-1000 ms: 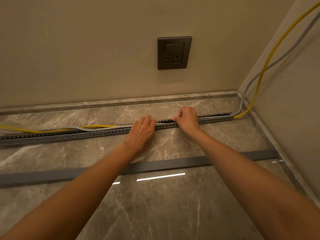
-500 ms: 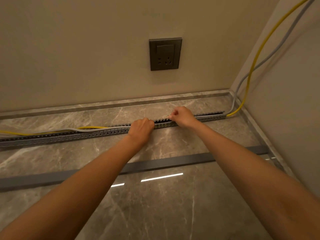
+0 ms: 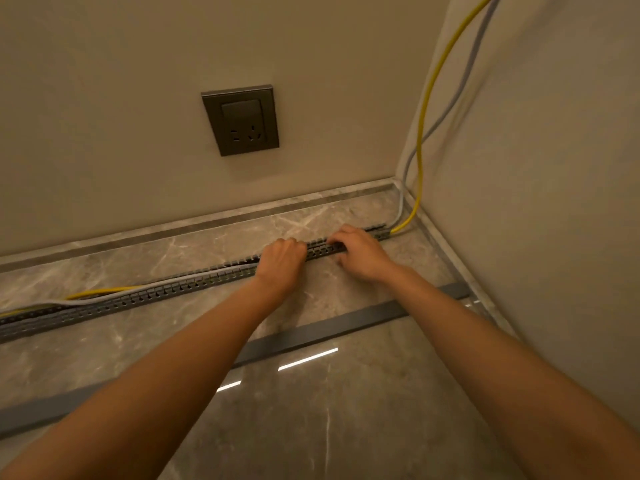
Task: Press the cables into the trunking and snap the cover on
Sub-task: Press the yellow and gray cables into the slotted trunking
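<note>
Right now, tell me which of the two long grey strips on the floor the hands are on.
The slotted trunking nearer the wall, holding the cables; the plain flat cover lies untouched, closer to the person.

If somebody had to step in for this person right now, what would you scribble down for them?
Left hand: curled on the trunking, pressing at mid-run.
Right hand: fingers down on the trunking near its corner end.
Done: between the hands no cable shows above the channel.
Left: to the left the grey cable rides on top and the yellow cable bows out behind the trunking; press both in.
The cover lies loose on the floor nearer the person; snap it on last.
</note>
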